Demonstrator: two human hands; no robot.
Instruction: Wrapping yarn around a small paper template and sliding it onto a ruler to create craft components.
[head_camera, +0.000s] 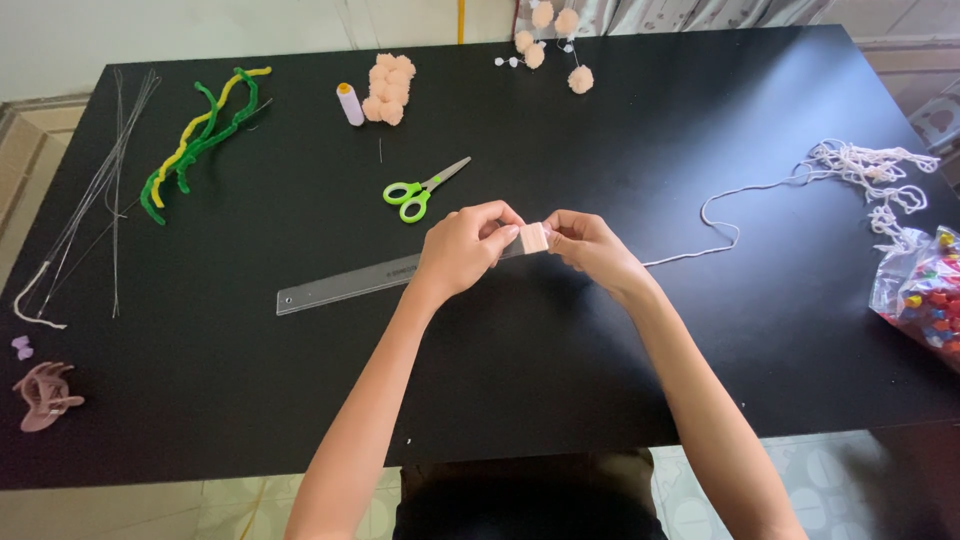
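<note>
Single head-worn view, steeply down over black table (250, 400), near.

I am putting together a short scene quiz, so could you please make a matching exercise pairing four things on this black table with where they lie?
Things:
1. scissors
2. pipe cleaners
3. bag of beads
4. ruler

Places:
A. right edge of the table
B. under the left hand, running out to its left
C. far left part, beside thin wires
D. just beyond the hands, towards the middle

Pairs: 1-D, 2-C, 3-A, 4-B
</note>
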